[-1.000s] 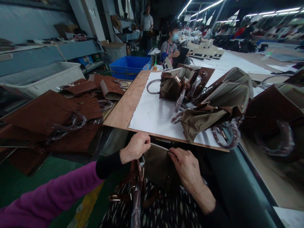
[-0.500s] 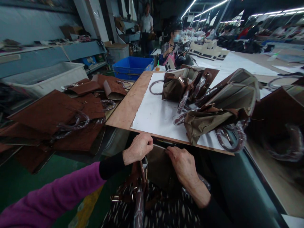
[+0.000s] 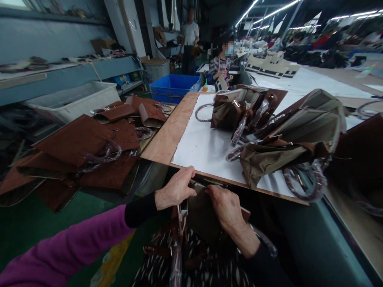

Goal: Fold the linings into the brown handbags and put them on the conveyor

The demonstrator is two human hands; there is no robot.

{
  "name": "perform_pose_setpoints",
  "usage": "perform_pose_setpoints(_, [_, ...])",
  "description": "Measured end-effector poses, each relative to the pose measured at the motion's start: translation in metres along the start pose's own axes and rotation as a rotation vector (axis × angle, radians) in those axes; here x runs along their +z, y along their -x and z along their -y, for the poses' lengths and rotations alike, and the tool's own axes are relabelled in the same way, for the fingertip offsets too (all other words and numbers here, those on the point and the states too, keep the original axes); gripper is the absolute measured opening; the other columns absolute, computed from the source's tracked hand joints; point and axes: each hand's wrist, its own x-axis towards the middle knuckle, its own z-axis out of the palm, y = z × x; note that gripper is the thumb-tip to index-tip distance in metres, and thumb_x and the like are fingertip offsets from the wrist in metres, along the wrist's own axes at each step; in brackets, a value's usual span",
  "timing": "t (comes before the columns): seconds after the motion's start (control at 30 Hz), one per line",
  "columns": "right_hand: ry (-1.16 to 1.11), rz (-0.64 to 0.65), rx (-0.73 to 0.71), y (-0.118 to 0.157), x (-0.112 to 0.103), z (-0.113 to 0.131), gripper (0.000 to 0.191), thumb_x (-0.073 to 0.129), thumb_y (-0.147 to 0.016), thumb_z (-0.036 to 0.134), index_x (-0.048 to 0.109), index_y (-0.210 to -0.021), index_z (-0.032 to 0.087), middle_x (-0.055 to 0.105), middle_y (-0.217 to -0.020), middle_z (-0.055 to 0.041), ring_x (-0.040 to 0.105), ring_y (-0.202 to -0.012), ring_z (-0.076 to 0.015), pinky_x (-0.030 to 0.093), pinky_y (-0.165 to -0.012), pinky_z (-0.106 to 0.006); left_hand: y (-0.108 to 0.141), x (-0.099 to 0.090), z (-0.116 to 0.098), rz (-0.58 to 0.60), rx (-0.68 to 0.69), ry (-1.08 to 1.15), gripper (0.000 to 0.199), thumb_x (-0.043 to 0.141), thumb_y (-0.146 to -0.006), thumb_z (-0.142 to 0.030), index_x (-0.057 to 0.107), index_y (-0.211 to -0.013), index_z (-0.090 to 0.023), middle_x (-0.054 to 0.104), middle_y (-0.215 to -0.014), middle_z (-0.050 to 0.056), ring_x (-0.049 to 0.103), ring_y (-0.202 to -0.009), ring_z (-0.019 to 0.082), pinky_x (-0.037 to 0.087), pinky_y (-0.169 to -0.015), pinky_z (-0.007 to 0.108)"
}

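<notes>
A bag with an olive-brown lining [image 3: 202,213] rests on the lap, below the table's front edge. My right hand [image 3: 229,209] pinches the top edge of its lining, fingers bent. At the left end of that edge is my left hand [image 3: 176,189], its thumb and forefinger apart and nothing visible between them. A plastic-wrapped handle [image 3: 176,263] hangs down from the bag between my arms, beside brown straps with metal buckles. The inside of the bag is mostly hidden by my hands.
Brown bags with wrapped handles lie piled at the left [image 3: 72,139]. More open bags [image 3: 269,155] stand on the paper-covered table [image 3: 197,147]. Behind are a blue bin [image 3: 173,85], a white tub [image 3: 77,99], a seated person [image 3: 220,65] and a standing person [image 3: 190,38].
My left hand's thumb and forefinger have parted from their closed grip. The view has turned slightly left, and the standing and seated people have changed posture.
</notes>
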Motion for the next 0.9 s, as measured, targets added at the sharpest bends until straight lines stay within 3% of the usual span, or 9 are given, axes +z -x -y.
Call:
perform_pose_setpoints(0.13, [-0.024, -0.057, -0.03, 0.001, 0.003, -0.006, 0.018, 0.045, -0.088, 0.025, 0.063, -0.088, 0.022, 0.069, -0.083, -0.0032, 0.064, -0.075, -0.0155, 0.04, -0.063, -0.023, 0.005, -0.016, 0.018, 0.132, -0.088, -0.017, 0.038, 0.058, -0.055, -0.011, 0.05, -0.092, -0.017, 0.056, -0.088, 0.002, 0.05, -0.08, 0.018, 0.036, -0.067, 0.024])
perform_pose_setpoints(0.33, [-0.078, -0.036, -0.034, -0.002, 0.007, -0.007, 0.021, 0.043, -0.089, 0.027, 0.063, -0.085, 0.022, 0.069, -0.08, -0.0017, 0.063, -0.075, -0.0152, 0.042, -0.066, -0.023, 0.005, -0.033, 0.026, 0.277, -0.004, 0.069, 0.027, 0.045, -0.06, -0.005, 0.06, -0.08, -0.014, 0.059, -0.071, -0.001, 0.054, -0.071, 0.015, 0.036, -0.062, 0.02])
perform_pose_setpoints(0.5, [-0.043, -0.023, -0.031, -0.002, 0.006, -0.005, 0.02, 0.043, -0.089, 0.026, 0.063, -0.088, 0.021, 0.068, -0.08, -0.0017, 0.063, -0.075, -0.0157, 0.041, -0.065, -0.024, 0.005, -0.027, 0.027, 0.215, 0.027, 0.008, 0.025, 0.048, -0.067, -0.01, 0.062, -0.088, -0.014, 0.062, -0.08, 0.003, 0.055, -0.08, 0.018, 0.04, -0.071, 0.024])
perform_pose_setpoints(0.63, [0.001, -0.021, -0.05, -0.002, 0.005, -0.003, 0.02, 0.043, -0.089, 0.026, 0.063, -0.087, 0.021, 0.067, -0.079, -0.0021, 0.062, -0.071, -0.0158, 0.041, -0.061, -0.024, 0.004, -0.025, 0.023, 0.178, 0.283, 0.001, 0.045, 0.044, -0.065, -0.001, 0.055, -0.106, -0.017, 0.057, -0.108, 0.005, 0.051, -0.098, 0.018, 0.036, -0.087, 0.026])
perform_pose_setpoints(0.73, [-0.024, -0.028, -0.044, -0.002, 0.004, -0.003, 0.021, 0.043, -0.089, 0.026, 0.063, -0.088, 0.021, 0.068, -0.081, -0.0027, 0.063, -0.074, -0.0158, 0.042, -0.064, -0.024, 0.002, -0.026, 0.023, 0.231, 0.325, -0.032, 0.034, 0.045, -0.065, 0.0, 0.058, -0.092, -0.016, 0.057, -0.097, 0.005, 0.051, -0.091, 0.017, 0.038, -0.082, 0.025])
perform_pose_setpoints(0.9, [-0.05, -0.029, -0.034, -0.002, 0.004, -0.003, 0.021, 0.043, -0.089, 0.025, 0.064, -0.089, 0.021, 0.068, -0.082, -0.0031, 0.064, -0.076, -0.0161, 0.044, -0.066, -0.024, -0.001, -0.021, 0.028, 0.185, 0.275, -0.069, 0.012, 0.052, -0.071, -0.007, 0.058, -0.077, -0.014, 0.058, -0.086, 0.003, 0.052, -0.083, 0.016, 0.037, -0.076, 0.023])
